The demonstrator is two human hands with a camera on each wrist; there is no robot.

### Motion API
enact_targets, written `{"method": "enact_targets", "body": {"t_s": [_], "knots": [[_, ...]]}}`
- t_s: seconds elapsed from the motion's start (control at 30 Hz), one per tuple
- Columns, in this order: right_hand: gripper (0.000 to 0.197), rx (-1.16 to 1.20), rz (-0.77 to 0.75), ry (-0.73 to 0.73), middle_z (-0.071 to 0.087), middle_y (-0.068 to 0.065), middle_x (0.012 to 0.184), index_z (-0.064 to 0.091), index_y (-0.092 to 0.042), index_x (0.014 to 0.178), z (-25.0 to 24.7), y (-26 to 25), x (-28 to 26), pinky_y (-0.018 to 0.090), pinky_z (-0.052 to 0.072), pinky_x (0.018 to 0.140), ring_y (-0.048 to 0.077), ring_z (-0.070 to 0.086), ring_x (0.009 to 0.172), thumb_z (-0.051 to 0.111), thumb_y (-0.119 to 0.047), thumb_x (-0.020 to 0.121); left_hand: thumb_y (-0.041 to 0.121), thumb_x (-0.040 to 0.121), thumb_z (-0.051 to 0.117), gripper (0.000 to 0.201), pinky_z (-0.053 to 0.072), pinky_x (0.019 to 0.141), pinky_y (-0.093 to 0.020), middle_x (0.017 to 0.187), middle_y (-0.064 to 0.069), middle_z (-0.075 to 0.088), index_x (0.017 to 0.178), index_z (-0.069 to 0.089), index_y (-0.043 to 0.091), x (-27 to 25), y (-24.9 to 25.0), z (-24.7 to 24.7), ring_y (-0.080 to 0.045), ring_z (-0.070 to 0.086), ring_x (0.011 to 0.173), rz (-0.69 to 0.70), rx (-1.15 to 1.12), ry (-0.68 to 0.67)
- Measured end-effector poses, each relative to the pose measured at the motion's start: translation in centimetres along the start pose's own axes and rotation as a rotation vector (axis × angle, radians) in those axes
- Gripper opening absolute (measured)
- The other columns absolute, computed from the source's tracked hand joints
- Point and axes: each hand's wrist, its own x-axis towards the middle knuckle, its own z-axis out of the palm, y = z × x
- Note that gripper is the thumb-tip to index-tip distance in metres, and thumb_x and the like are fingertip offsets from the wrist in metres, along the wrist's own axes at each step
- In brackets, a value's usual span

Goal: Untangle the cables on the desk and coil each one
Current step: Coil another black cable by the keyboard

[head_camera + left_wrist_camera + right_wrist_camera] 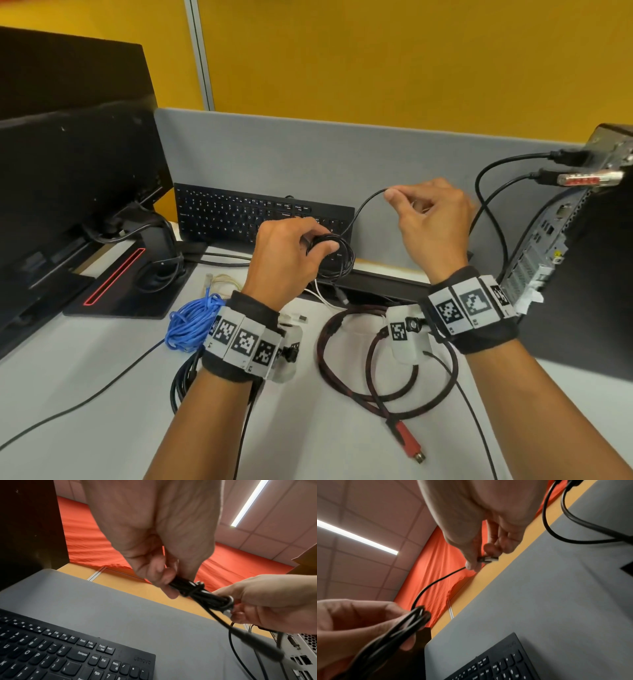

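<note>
We see even, bright office light, a ceiling strip lamp (pixel 247 504) glaring in our wrist views, soft shadows, blurred near cable, bowed wide-angle edges.

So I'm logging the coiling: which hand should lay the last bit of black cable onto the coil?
The right hand: it pinches the loose end of the black cable, while the left hand grips the coil.

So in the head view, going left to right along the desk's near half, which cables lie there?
Blue cable bundle → red-and-black braided cable, its red plug nearest the viewer → thin black cable.
</note>
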Motion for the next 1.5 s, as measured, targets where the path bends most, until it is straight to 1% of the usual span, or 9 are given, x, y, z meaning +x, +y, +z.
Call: {"method": "enact_targets", "body": {"t_s": [0.17, 0.27, 0.47, 0.7, 0.9, 1.1, 1.33, 1.43, 1.5], "knots": [[0.006, 0.292, 0.348, -0.276, 0.073, 0.008, 0.069, 0.079, -0.009, 0.085, 0.7, 0.0, -1.6, 0.03, 0.058, 0.067, 0.014, 0.065, 0.059, 0.077, -0.013, 0.088, 0.019, 0.081, 0.083, 0.013, 0.042, 0.053, -0.009, 0.064, 0.013, 0.06, 0.083, 0.076, 0.008, -0.3, 0.7, 0.8, -0.004, 0.05, 0.049, 0.031, -0.044, 0.033], [0.007, 0.427, 0.473, -0.433, 0.075, 0.02, 0.085, 0.076, 0.001, 0.089, 1.2, -0.4, -2.7, 0.032, 0.062, 0.063, 0.023, 0.069, 0.069, 0.072, -0.005, 0.089, 0.016, 0.08, 0.084, 0.012, 0.041, 0.055, -0.007, 0.068, 0.007, 0.065, 0.08, 0.075, 0.008, -0.4, 1.0, 1.1, 0.004, 0.048, 0.052, 0.052, -0.039, 0.055], [0.02, 0.498, 0.507, -0.657, 0.074, 0.004, 0.086, 0.075, -0.007, 0.099, 0.8, -0.3, -2.8, 0.027, 0.054, 0.068, 0.012, 0.066, 0.072, 0.06, -0.019, 0.101, 0.014, 0.08, 0.083, 0.012, 0.038, 0.057, -0.005, 0.068, 0.003, 0.065, 0.078, 0.073, 0.007, -0.4, 0.7, 1.0, 0.005, 0.046, 0.053, 0.036, 0.018, 0.081], [0.018, 0.623, 0.501, -0.689, 0.076, 0.011, 0.103, 0.071, -0.007, 0.112, 0.2, -0.4, -3.0, 0.04, 0.054, 0.086, 0.021, 0.07, 0.089, 0.063, -0.008, 0.096, 0.008, 0.081, 0.081, 0.012, 0.044, 0.056, -0.019, 0.067, -0.001, 0.063, 0.077, 0.071, 0.003, -0.5, 0.9, 1.0, -0.006, 0.045, 0.053, 0.025, 0.091, 0.091], [0.044, 0.631, 0.404, -0.792, 0.073, 0.021, 0.11, 0.059, -0.013, 0.132, 0.2, -0.9, -3.3, 0.037, 0.057, 0.087, 0.024, 0.07, 0.091, 0.071, -0.006, 0.091, 0.006, 0.082, 0.08, 0.009, 0.046, 0.056, -0.024, 0.068, -0.004, 0.065, 0.079, 0.072, 0.002, -0.6, 1.1, 1.0, -0.009, 0.046, 0.055, 0.032, 0.106, 0.109], [0.019, 0.353, 0.247, -0.587, 0.079, 0.002, 0.09, 0.075, -0.021, 0.107, 1.6, -0.9, -3.8, 0.036, 0.061, 0.089, 0.013, 0.075, 0.083, 0.07, -0.009, 0.092, 0.007, 0.082, 0.079, 0.01, 0.041, 0.057, -0.019, 0.067, -0.001, 0.063, 0.078, 0.071, 0.003, -0.5, 0.8, 1.0, -0.009, 0.045, 0.055, 0.014, 0.129, 0.121], [0.012, 0.059, -0.031, -0.352, 0.072, -0.012, 0.07, 0.079, -0.018, 0.089, 0.5, 0.4, -3.3, 0.022, 0.06, 0.071, 0.002, 0.069, 0.06, 0.069, -0.015, 0.094, 0.014, 0.085, 0.078, 0.015, 0.041, 0.059, -0.016, 0.058, 0.008, 0.056, 0.074, 0.068, 0.01, -0.1, -1.6, -0.3, -0.004, 0.047, 0.048, -0.132, 0.037, 0.184], [0.013, 0.059, -0.055, -0.243, 0.071, -0.013, 0.071, 0.077, -0.021, 0.087, 0.0, 0.3, -2.3, 0.024, 0.059, 0.07, 0.005, 0.068, 0.06, 0.068, -0.015, 0.095, 0.011, 0.087, 0.075, 0.007, 0.04, 0.057, -0.008, 0.059, 0.006, 0.056, 0.089, 0.07, 0.016, 0.0, -1.2, -0.5, -0.006, 0.05, 0.049, -0.111, -0.076, 0.163], [0.013, 0.07, -0.058, -0.183, 0.071, -0.011, 0.072, 0.077, -0.018, 0.087, 0.0, 0.1, -1.7, 0.026, 0.06, 0.07, 0.008, 0.068, 0.061, 0.068, -0.014, 0.095, 0.007, 0.089, 0.071, 0.023, 0.043, 0.059, -0.011, 0.064, 0.001, 0.055, 0.109, 0.07, 0.017, 0.0, -0.8, -0.6, -0.009, 0.047, 0.051, -0.035, -0.067, 0.088]]}}
